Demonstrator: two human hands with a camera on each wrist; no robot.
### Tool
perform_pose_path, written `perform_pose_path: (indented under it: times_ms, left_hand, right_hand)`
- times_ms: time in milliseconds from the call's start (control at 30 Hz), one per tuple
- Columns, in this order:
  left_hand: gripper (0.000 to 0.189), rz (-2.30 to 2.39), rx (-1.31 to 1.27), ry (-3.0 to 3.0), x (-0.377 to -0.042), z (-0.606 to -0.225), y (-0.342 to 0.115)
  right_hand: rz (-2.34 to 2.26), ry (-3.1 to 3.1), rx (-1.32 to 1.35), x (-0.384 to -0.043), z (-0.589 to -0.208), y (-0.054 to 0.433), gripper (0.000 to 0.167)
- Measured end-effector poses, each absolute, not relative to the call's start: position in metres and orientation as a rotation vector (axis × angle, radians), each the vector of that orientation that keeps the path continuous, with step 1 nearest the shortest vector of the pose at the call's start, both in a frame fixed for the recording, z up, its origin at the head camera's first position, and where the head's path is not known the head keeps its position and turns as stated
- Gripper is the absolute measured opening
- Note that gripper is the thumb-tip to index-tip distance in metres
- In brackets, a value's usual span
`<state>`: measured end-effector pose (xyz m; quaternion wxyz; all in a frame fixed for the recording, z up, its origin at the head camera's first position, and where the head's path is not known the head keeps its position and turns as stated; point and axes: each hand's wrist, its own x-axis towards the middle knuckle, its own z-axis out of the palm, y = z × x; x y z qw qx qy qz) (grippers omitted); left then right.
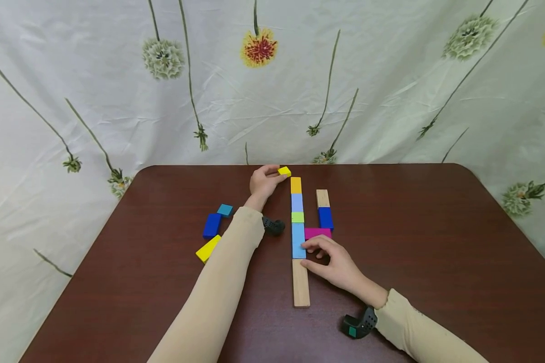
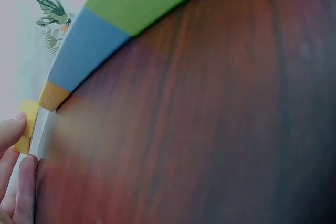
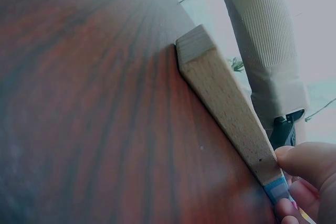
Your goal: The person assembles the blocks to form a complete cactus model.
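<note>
In the head view, a straight row of blocks runs away from me: a plain wooden block point(image 1: 301, 285) nearest, then a light blue block point(image 1: 298, 241), a light green block point(image 1: 297, 217), a periwinkle block point(image 1: 297, 202) and an orange block point(image 1: 296, 185). Past the far left of the row, my left hand point(image 1: 264, 180) pinches a small yellow block point(image 1: 284, 171) between thumb and fingers. My right hand point(image 1: 336, 262) is at the row's right side, fingertips at the light blue block and thumb at the wooden one, fingers loosely bent.
A magenta block point(image 1: 318, 233) juts right from the row, with a dark blue block point(image 1: 325, 218) and a small wooden block point(image 1: 322, 198) beyond it. Left of my left forearm lie a teal block point(image 1: 225, 210), a blue block point(image 1: 212, 225) and a yellow block point(image 1: 207, 248).
</note>
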<state>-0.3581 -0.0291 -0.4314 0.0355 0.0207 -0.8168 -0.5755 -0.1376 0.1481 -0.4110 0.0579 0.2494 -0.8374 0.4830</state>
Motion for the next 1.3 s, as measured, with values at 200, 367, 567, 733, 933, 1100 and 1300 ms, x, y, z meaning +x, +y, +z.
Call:
perform_pose_path:
  times_ms: [200, 367, 567, 733, 933, 1100, 1300]
  left_hand:
    - [0.039, -1.695, 0.064, -2.542, -0.36, -0.432, -0.027]
    - [0.039, -1.675, 0.086, -2.572, -0.362, -0.432, -0.028]
    - [0.041, -1.658, 0.081, -2.605, -0.364, -0.434, -0.028]
    - [0.039, -1.673, 0.099, -2.575, -0.366, -0.435, -0.027]
    - [0.029, -1.664, 0.13, -2.555, -0.365, -0.436, -0.026]
    - [0.026, -1.625, 0.113, -2.585, -0.365, -0.436, -0.025]
    - [0.024, -1.484, 0.048, -2.66, -0.365, -0.435, -0.025]
  right_hand:
    - [1.468, -2.533, 0.759, -0.137, -0.41, 0.148, 0.028]
    - [1.464, -2.525, 0.765, -0.137, -0.41, 0.147, 0.028]
    - [1.462, -2.536, 0.748, -0.139, -0.416, 0.148, 0.028]
    - [1.449, -2.533, 0.74, -0.15, -0.441, 0.154, 0.03]
    - [1.455, -2.522, 0.764, -0.155, -0.451, 0.158, 0.029]
    - [1.441, -2.513, 0.78, -0.155, -0.45, 0.158, 0.029]
    - [1.441, -2.516, 0.776, -0.156, -0.451, 0.158, 0.029]
